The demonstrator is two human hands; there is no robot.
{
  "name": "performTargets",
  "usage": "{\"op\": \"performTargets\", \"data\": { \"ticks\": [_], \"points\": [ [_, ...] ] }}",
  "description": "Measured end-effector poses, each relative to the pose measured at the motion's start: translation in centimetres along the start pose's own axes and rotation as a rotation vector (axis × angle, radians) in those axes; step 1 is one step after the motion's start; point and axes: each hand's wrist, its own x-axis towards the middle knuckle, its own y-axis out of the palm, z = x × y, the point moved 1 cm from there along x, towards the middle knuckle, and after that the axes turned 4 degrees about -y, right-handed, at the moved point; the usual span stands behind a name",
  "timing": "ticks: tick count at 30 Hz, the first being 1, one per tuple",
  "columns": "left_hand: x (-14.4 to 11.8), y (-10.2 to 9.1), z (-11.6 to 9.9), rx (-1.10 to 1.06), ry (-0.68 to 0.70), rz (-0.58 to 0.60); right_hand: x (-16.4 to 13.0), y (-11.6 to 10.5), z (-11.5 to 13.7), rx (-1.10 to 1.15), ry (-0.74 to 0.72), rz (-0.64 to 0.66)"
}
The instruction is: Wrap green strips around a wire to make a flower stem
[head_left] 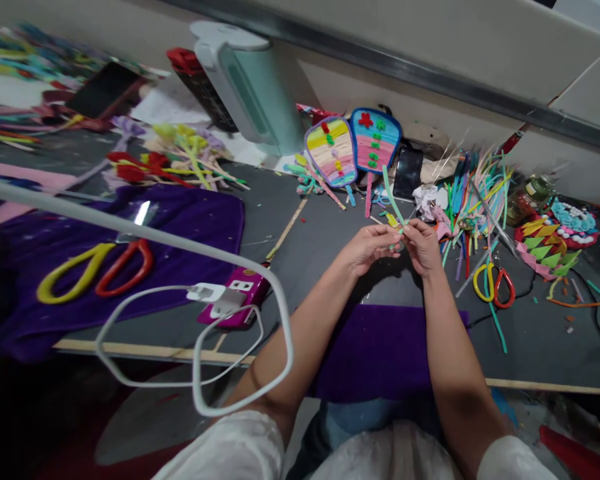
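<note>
Green pipe cleaner [393,200] between both grips.

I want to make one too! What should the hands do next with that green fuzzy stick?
Probably bend the light green pipe cleaner down a little: both the left hand and right hand pinch its lower end, and the long part stands free.

At my twelve o'clock, the fuzzy green pipe cleaner [393,200] looks soft and matt. At nine o'clock lies napped purple cloth [195,227]; glossy plastic scissors [97,270] rest there.
</note>
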Motion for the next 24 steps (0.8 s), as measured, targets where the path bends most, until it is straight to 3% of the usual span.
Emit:
{"op": "performTargets", "data": {
  "ticks": [8, 15, 18, 21, 24],
  "points": [
    [-0.1, 0.7, -0.1, 0.346, 0.361, -0.174, 0.1, 0.1, -0.2, 0.015, -0.029, 0.022],
    [-1.0, 1.2, 0.0, 0.95, 0.634, -0.397, 0.2, 0.2, -0.6, -0.045, -0.026, -0.028],
    [-1.5, 1.6, 0.0, 1.126, 0.705, -0.435, 0.3, 0.2, -0.9, -0.036, -0.048, -0.043],
    [-1.4, 1.7, 0.0, 1.019, 0.641, -0.42, 0.4, 0.1, -0.8, -0.023, -0.059, -0.064],
    [-0.9, 1.4, -0.1, 0.64, 0.45, -0.29, 0.3, 0.0, -0.5, -0.005, -0.037, -0.043]
  ]
}}
